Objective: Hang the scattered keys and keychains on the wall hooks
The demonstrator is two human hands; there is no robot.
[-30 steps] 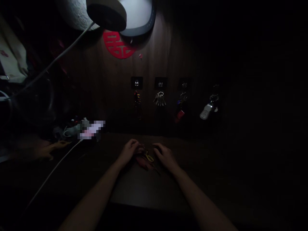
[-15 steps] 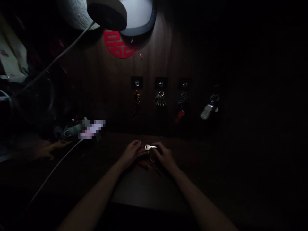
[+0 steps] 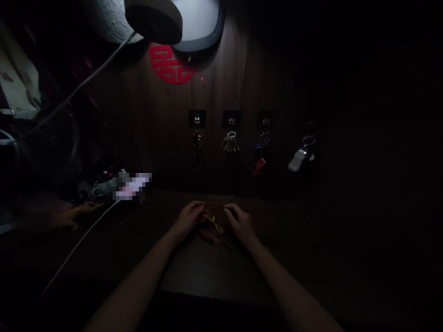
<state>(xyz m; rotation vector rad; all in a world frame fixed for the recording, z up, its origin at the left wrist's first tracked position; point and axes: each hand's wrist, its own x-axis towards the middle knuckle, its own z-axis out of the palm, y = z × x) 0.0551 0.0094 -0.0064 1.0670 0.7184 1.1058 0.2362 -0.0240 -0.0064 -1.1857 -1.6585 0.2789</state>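
The scene is very dark. My left hand (image 3: 188, 219) and my right hand (image 3: 238, 221) are close together over a dark tabletop (image 3: 207, 272), fingers curled in a pinch. Between them hangs a small yellow loop (image 3: 217, 224), with a reddish tag or pouch (image 3: 209, 236) lying just beneath on the table. What exactly each hand pinches is too dim to make out.
Key bunches hang on wall hooks: one (image 3: 197, 143), a silver bunch (image 3: 230, 142), one with a red tag (image 3: 260, 159), one with a white fob (image 3: 299, 159). A lamp (image 3: 173, 18) and red paper cut (image 3: 169, 67) sit above. A white cable (image 3: 79, 240) and clutter (image 3: 114, 186) lie left.
Half a second ago a silver key shone between my fingertips; now it no longer shows and the yellow loop hangs between my hands again. Both hands stayed in place.
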